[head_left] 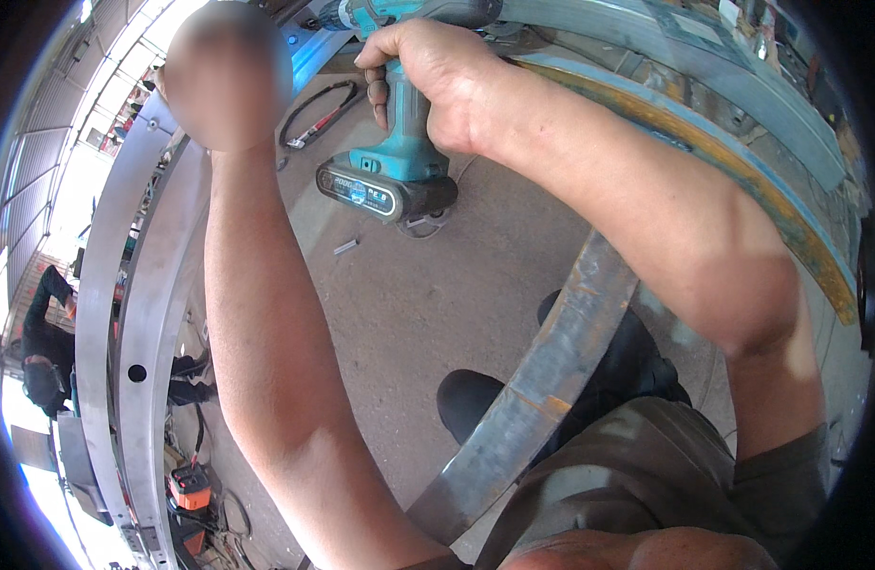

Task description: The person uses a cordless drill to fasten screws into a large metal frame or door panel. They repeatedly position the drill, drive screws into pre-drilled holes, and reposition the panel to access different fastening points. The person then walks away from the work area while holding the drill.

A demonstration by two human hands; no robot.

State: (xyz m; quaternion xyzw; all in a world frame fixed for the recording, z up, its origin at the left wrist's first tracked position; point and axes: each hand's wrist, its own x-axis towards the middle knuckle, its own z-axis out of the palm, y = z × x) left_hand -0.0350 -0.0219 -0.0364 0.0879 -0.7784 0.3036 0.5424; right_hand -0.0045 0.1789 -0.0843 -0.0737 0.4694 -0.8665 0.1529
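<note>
My right hand [439, 71] is wrapped round the grip of a teal and black cordless drill [397, 163] at the top middle. Its battery pack hangs below the hand, and its upper body runs partly out of the picture. My left arm stretches up along the left side. A round blur covers my left hand [227, 81], so its fingers and anything in them cannot be made out. That hand is at the upper end of a long grey steel beam [157, 313] with a round hole in it.
A flat steel bar [551, 366] crosses between my arms, above my legs. Along the right lies a rusty beam [741, 166]. A black cable [314, 112] and a small metal piece [346, 247] lie on the floor. Beyond the left beams are another person [46, 332] and an orange device [189, 487].
</note>
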